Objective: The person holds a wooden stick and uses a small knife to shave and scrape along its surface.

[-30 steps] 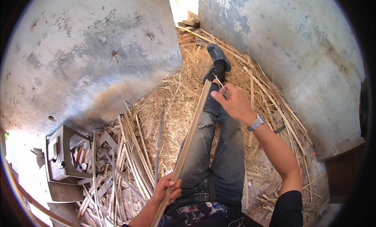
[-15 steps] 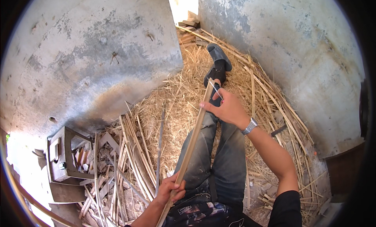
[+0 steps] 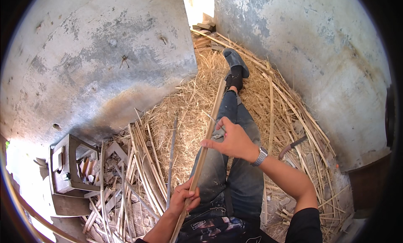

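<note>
A long, pale strip of wood or bamboo [image 3: 204, 153] slants up from my lap over my legs. Near its lower end my left hand [image 3: 184, 197] is closed round it. My right hand [image 3: 231, 139], with a metal-banded watch [image 3: 260, 156] on the wrist, is partway up the strip. Its thumb touches the strip's edge, while the curled fingers pinch a thin, pale, stick-like piece [image 3: 212, 117] that crosses the strip. Whether that piece is a splinter or a tool I cannot tell. The strip's far end reaches up beside my shoes.
Straw-like shavings [image 3: 197, 96] cover the floor. Long strips [image 3: 147, 167] lie bundled at left, and more strips [image 3: 298, 106] line the right wall. A brown-handled tool with a dark blade [image 3: 292, 146] lies to the right. A box-like frame [image 3: 75, 165] with scraps stands at left.
My right hand has slid down along the strip toward me, and the thin piece has come with it. My left hand keeps its hold. The brown-handled tool now shows more.
</note>
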The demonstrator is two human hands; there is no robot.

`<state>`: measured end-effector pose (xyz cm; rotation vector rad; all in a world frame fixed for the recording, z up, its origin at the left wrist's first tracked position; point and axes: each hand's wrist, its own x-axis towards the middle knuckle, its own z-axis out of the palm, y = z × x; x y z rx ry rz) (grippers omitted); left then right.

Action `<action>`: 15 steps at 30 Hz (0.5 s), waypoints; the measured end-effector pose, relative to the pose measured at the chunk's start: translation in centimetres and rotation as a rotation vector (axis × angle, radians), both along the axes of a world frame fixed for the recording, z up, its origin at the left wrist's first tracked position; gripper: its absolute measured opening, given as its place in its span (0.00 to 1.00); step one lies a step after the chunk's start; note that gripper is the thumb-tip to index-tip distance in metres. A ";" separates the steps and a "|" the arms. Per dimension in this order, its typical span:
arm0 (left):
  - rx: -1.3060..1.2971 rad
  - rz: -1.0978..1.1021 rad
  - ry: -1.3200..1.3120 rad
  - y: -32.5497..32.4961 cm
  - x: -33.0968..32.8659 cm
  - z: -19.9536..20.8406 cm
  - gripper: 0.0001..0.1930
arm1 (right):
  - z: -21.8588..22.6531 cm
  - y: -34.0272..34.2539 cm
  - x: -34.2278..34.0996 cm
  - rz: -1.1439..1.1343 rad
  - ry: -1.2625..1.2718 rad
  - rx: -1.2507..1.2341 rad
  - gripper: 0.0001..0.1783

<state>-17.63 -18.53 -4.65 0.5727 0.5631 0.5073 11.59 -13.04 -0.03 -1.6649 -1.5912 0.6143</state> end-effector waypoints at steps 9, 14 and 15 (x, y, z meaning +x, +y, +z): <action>0.251 0.051 0.144 -0.4 0.6 0.0 0.37 | 1.4 1.5 2.0 -0.026 0.054 0.382 0.14; 0.295 0.059 0.253 -1.1 1.3 1.2 0.37 | 2.8 2.6 4.0 -0.190 -0.111 0.378 0.12; 0.289 0.068 0.239 -1.2 1.4 1.2 0.36 | 3.2 2.3 3.7 -0.165 -0.103 0.360 0.12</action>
